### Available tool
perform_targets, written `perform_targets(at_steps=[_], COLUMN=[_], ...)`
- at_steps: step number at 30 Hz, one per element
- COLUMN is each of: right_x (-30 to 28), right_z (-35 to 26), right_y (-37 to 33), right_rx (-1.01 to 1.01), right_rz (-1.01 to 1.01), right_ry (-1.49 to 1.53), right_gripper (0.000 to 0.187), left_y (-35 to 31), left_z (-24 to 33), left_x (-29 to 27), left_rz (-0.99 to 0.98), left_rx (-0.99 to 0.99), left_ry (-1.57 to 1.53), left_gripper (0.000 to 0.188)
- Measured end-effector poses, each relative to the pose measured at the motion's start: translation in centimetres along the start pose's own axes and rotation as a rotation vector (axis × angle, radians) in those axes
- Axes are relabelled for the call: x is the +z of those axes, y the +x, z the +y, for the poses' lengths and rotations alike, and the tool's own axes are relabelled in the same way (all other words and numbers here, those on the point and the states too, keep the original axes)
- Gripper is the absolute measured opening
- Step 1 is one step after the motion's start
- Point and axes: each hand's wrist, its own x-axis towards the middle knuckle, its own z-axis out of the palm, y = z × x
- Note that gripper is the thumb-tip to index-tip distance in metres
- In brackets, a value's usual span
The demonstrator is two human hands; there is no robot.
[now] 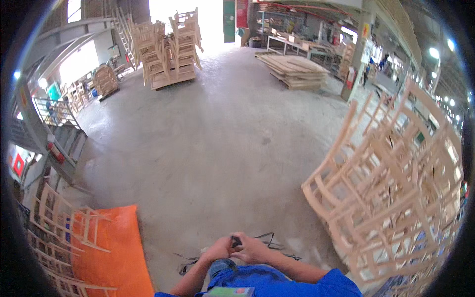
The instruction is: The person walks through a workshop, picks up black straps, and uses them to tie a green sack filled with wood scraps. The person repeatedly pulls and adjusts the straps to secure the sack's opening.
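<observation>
My left hand (221, 248) and my right hand (251, 250) meet in front of my body at the lower middle of the head view. Both have their fingers closed round a small dark object (236, 241), mostly covered by them, so its kind cannot be made out. Thin black straps (269, 241) show around my hands, some to the right and some to the left. Blue sleeves cover my upper arms, and the forearms are bare.
Unfinished wooden chair frames (381, 198) are piled high at the right. Chair frames (64, 218) stand by an orange mat (116, 247) at the left. Farther off are stacked chairs (170, 49), a pile of wooden panels (292, 69), a workbench (297, 45) and stairs (74, 146).
</observation>
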Motion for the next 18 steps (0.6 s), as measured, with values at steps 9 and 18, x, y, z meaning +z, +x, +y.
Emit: perform_targets(at_steps=[9, 18], right_x=[-13.5, -32.5], right_z=[11.1, 20.3], right_y=[38.0, 59.0], right_rx=[0.007, 0.383], right_rz=[-0.042, 0.268], right_ry=[-0.006, 0.385], right_gripper=[0.034, 0.020], left_y=[24.0, 53.6], left_z=[-13.8, -16.9], left_x=[-31.0, -55.8], left_rz=[0.021, -0.183], left_rx=[-0.207, 0.008], left_ry=[-0.447, -0.293], left_gripper=[0.037, 0.036])
